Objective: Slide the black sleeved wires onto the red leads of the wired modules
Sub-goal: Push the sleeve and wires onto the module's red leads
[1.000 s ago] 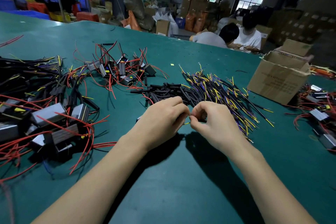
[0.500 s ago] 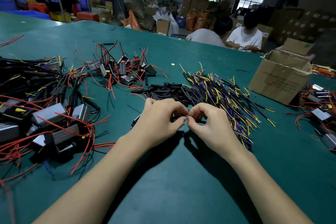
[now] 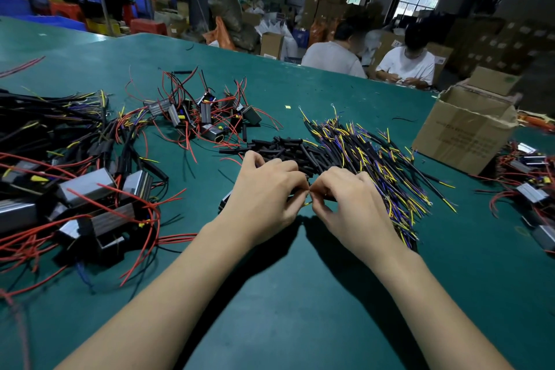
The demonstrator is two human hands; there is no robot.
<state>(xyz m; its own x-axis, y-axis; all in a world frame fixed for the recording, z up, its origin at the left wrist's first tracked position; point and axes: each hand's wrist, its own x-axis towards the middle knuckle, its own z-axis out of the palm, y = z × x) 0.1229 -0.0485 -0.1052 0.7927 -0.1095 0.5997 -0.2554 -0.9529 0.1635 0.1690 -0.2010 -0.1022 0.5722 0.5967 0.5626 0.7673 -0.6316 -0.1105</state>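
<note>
Green table (image 3: 285, 324) fills nearly everything before me, and I keep its near middle bare so my forearms can rest while I work. Far right stands a cardboard box (image 3: 462, 135), flaps open, I judge for stock or finished pieces. On the left lies the big heap of wired modules (image 3: 90, 189), their metal cases tangled in red leads (image 3: 144, 213); a smaller cluster of modules (image 3: 207, 117) sits farther off, left of centre. Both are within reach of my left arm, which is likely why they lie there. Just beyond my knuckles and to the right spreads the pile of black sleeved wires (image 3: 369, 165) with yellow and purple ends, with loose black sleeve pieces (image 3: 279, 147) beside it, close enough that I need only stretch my fingers.

My left hand (image 3: 264, 192) is curled, thumb and forefinger pinching something thin; a dark module corner peeps out at its left edge. My right hand (image 3: 351, 198) pinches too, tip to tip with the left. Between them shows a sliver of yellow wire (image 3: 307, 204). Whether a red lead is in the pinch I cannot tell; my fingers hide it.
</note>
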